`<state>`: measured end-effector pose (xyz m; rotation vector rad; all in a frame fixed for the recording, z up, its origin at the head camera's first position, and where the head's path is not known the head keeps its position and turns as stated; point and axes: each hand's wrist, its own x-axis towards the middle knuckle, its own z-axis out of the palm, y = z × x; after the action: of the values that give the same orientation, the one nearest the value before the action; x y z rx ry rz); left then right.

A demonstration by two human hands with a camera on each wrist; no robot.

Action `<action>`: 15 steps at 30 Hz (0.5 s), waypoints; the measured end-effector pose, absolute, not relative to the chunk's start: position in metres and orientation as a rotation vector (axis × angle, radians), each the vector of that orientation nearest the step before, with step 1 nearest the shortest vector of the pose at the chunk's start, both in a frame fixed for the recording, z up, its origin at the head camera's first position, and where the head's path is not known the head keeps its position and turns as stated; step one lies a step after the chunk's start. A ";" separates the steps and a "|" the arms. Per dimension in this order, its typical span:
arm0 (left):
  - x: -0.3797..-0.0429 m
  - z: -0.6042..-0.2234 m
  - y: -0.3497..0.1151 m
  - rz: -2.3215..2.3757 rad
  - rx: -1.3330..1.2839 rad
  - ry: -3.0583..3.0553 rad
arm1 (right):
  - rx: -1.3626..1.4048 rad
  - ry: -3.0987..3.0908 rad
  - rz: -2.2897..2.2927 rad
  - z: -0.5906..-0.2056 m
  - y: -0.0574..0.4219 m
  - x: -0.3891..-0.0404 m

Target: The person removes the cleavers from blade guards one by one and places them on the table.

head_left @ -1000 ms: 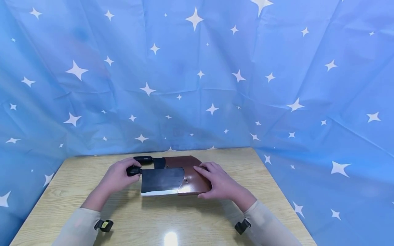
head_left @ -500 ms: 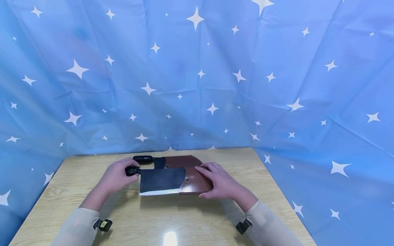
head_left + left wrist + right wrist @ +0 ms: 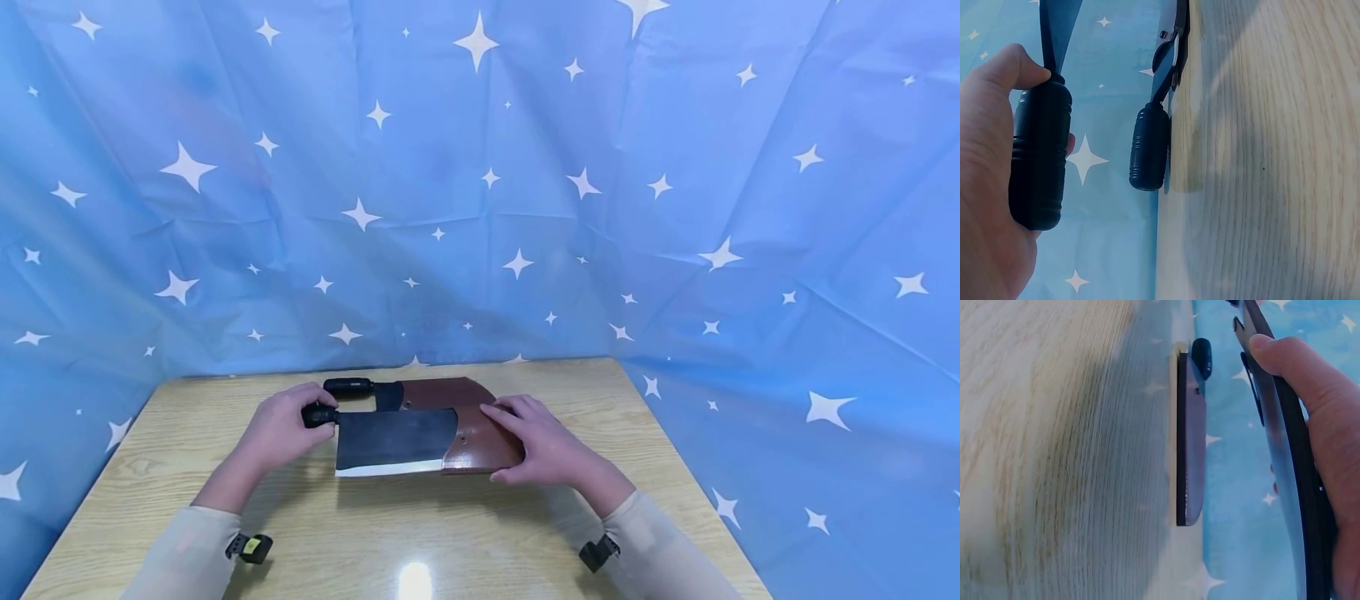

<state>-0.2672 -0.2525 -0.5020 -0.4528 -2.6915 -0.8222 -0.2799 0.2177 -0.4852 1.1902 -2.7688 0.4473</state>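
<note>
A cleaver (image 3: pixel 393 442) is held above the table, its dark blade with a bright edge partly inside a brown sheath (image 3: pixel 486 442). My left hand (image 3: pixel 279 429) grips the black ridged handle (image 3: pixel 1041 153), thumb near the blade end. At the other end my right hand (image 3: pixel 546 446) holds the sheath, with the thumb on the near face and the other fingers mostly hidden. Just behind lies a second cleaver, its black handle (image 3: pixel 348 387) pointing left and most of its blade inside another brown sheath (image 3: pixel 442 392). Neither hand touches that one.
Everything is over a light wood-grain table (image 3: pixel 450 533). A blue curtain (image 3: pixel 435 167) with white stars hangs behind the table and along its sides. Black wrist devices (image 3: pixel 251 548) sit on both sleeves.
The sheath has slid a little to the right with my right hand, while my left hand and the handle have shifted slightly left. More of the blade shows. The rear cleaver stays put.
</note>
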 end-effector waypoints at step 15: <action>-0.269 -0.503 -0.255 -0.834 -0.464 -2.682 | 1.185 -2.766 0.457 -0.487 0.223 -0.280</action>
<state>-0.2685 -0.2551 -0.5029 -0.4641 -2.6817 -0.8343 -0.2796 0.2234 -0.4868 1.1854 -2.7664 0.4571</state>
